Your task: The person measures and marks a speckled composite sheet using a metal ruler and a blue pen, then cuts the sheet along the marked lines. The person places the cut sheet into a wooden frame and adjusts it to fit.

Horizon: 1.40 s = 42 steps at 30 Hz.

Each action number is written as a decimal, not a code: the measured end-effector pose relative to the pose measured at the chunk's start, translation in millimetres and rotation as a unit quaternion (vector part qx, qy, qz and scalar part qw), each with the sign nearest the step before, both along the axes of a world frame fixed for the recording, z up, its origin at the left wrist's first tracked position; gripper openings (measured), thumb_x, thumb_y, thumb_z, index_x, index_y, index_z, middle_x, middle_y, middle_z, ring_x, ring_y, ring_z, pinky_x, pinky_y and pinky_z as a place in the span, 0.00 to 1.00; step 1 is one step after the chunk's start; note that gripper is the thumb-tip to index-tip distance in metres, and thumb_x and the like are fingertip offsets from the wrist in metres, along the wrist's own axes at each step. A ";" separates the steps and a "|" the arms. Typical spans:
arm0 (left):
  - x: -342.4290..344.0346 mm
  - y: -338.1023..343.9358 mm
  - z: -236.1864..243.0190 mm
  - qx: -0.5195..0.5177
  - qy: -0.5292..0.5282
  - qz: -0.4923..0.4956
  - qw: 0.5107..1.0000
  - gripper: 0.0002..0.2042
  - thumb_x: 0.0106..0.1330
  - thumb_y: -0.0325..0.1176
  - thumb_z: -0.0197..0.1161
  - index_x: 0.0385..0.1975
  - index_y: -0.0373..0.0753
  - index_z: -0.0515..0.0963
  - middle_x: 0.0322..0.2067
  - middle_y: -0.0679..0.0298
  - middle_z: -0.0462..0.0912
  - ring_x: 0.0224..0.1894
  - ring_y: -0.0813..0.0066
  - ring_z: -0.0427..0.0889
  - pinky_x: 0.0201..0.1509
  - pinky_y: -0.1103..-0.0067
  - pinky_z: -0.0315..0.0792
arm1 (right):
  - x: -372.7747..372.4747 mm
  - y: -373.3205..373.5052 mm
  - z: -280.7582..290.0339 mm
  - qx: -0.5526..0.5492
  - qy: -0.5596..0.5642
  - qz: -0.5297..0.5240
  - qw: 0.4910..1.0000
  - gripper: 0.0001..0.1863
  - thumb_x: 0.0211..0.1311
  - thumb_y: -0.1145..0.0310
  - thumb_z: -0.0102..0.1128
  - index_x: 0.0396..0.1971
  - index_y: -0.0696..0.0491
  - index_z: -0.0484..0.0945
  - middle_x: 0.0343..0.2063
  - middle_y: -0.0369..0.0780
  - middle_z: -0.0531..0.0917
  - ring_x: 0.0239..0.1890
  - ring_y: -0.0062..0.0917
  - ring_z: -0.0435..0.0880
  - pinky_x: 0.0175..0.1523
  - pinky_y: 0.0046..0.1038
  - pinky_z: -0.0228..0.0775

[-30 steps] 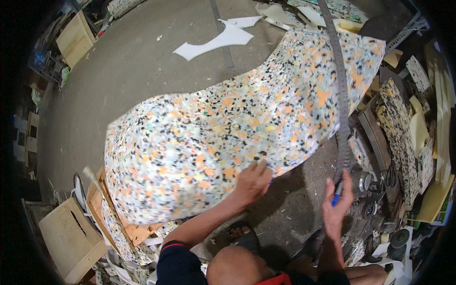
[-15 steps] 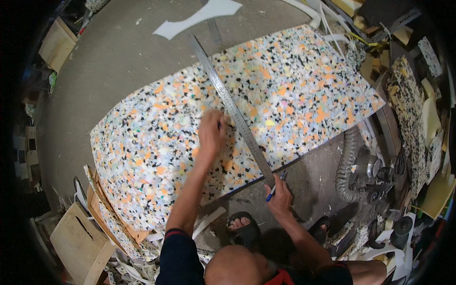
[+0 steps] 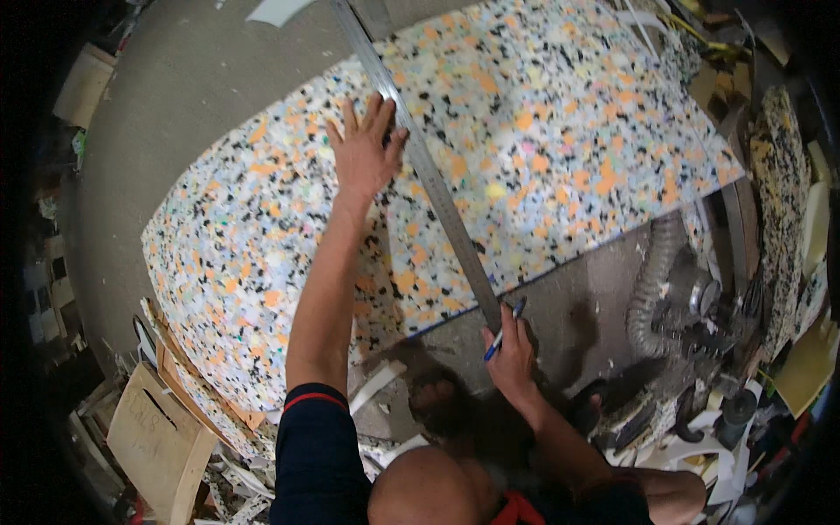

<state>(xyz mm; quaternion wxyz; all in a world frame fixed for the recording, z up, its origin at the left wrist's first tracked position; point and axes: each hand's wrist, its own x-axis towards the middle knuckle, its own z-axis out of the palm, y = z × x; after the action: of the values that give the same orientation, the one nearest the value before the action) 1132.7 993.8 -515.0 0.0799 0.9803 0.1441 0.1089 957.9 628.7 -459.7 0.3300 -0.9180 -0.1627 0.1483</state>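
Note:
A large speckled sheet of bonded foam (image 3: 560,114), white with orange and black flecks, lies spread before me. Across it, slanting from far left to near right, rests a long metal ruler (image 3: 433,179). My left hand (image 3: 366,157) lies flat on the foam with fingers spread, fingertips touching or right beside the ruler's left edge. Just past the foam's near edge, my right hand (image 3: 514,363) is closed on a blue pen (image 3: 495,343). Its fingertips are at the ruler's near end; whether they grip the ruler I cannot make out.
A white cut piece (image 3: 278,10) lies on the grey floor beyond the sheet. To the right are a ribbed hose (image 3: 647,302) joined to a machine and a stack of foam offcuts (image 3: 777,184). A wooden board (image 3: 157,442) and scraps crowd the lower left.
My left hand has moved away from me along the ruler, and its curled fingers have spread flat. My right hand stays at the ruler's near end with the pen. The whole view has shifted slightly.

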 end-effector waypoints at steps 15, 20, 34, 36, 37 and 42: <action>8.7 9.0 -37.1 0.037 -0.074 -0.018 0.996 0.27 0.76 0.61 0.47 0.71 0.61 0.68 0.74 0.73 0.63 0.78 0.48 0.51 0.75 0.36 0.36 | 9.9 -20.5 -9.2 0.061 -0.042 -0.009 0.997 0.28 0.59 0.75 0.70 0.60 0.60 0.72 0.39 0.52 0.75 0.34 0.45 0.80 0.34 0.40 0.73; 3.9 16.1 -40.6 0.047 -0.070 -0.021 0.996 0.28 0.75 0.62 0.47 0.71 0.61 0.67 0.74 0.74 0.63 0.78 0.48 0.50 0.74 0.36 0.36 | 12.2 -29.3 -16.8 0.050 -0.008 -0.002 0.999 0.28 0.60 0.77 0.68 0.60 0.61 0.73 0.37 0.51 0.75 0.32 0.42 0.79 0.33 0.36 0.72; 1.5 17.8 -46.6 0.063 -0.077 -0.035 0.994 0.29 0.75 0.62 0.48 0.72 0.60 0.67 0.74 0.74 0.62 0.77 0.48 0.53 0.73 0.34 0.37 | 12.8 -27.8 -16.6 0.048 -0.061 -0.002 0.997 0.28 0.59 0.78 0.68 0.60 0.62 0.73 0.36 0.50 0.76 0.32 0.40 0.79 0.34 0.36 0.72; 1.4 17.8 -46.8 0.063 -0.084 -0.042 0.994 0.29 0.75 0.62 0.48 0.72 0.60 0.66 0.74 0.74 0.62 0.76 0.48 0.53 0.72 0.33 0.38 | 15.6 -27.5 -19.5 0.067 -0.083 -0.005 0.994 0.27 0.59 0.78 0.68 0.60 0.62 0.73 0.36 0.49 0.76 0.32 0.40 0.79 0.34 0.35 0.72; 2.3 15.6 -46.3 0.057 -0.088 -0.045 0.993 0.29 0.75 0.63 0.48 0.72 0.61 0.66 0.74 0.74 0.62 0.76 0.48 0.53 0.72 0.32 0.38 | 15.4 -29.3 -20.3 0.067 -0.077 -0.011 0.995 0.27 0.59 0.78 0.68 0.60 0.62 0.74 0.36 0.49 0.76 0.32 0.40 0.79 0.34 0.35 0.73; 6.7 17.7 -38.5 0.083 -0.086 -0.024 0.993 0.29 0.75 0.63 0.47 0.72 0.61 0.66 0.74 0.74 0.62 0.77 0.49 0.52 0.73 0.34 0.40 | 26.0 -32.4 -27.9 0.063 -0.054 -0.015 0.996 0.27 0.59 0.78 0.69 0.60 0.60 0.74 0.36 0.49 0.77 0.34 0.41 0.80 0.36 0.37 0.73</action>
<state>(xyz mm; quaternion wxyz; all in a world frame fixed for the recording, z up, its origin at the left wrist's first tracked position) 1139.5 1011.5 -553.5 0.0125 0.9738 0.1036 0.2021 983.8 596.3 -487.7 0.3800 -0.9044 -0.1758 0.0826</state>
